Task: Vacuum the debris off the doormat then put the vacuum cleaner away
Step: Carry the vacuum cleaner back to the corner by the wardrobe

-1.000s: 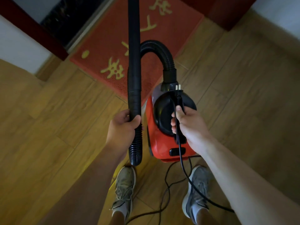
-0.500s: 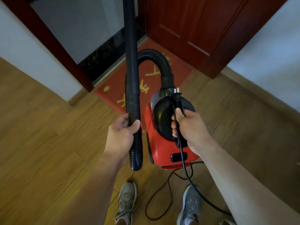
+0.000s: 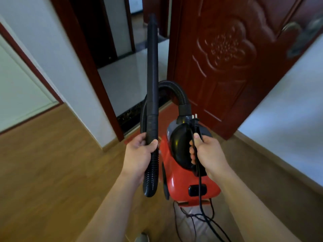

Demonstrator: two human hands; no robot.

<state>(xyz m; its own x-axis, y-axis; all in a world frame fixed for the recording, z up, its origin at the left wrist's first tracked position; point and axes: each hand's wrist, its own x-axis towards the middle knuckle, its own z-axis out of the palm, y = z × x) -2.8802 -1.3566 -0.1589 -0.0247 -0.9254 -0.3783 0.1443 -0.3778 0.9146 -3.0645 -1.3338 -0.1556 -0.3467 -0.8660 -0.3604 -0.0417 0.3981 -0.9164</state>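
Observation:
A small red and black vacuum cleaner [image 3: 178,182] hangs in the air in front of me. My right hand [image 3: 208,154] grips its black carry handle together with the power cord [image 3: 201,203]; the plug [image 3: 194,119] sticks up above my thumb. My left hand [image 3: 139,152] grips the black wand [image 3: 152,81] where it meets the ribbed hose [image 3: 176,89], and the wand points up. Only a thin strip of the red doormat [image 3: 166,110] shows behind the vacuum, at the doorway.
A dark red carved door [image 3: 227,58] stands open on the right of the doorway. A dark red door frame [image 3: 87,67] and white wall are on the left. The cord trails in loops below the vacuum. Wooden floor [image 3: 52,163] spreads around me.
The view has tilted up from the floor toward the doorway. The doormat has dropped almost out of sight behind the vacuum. Both hands keep their grips.

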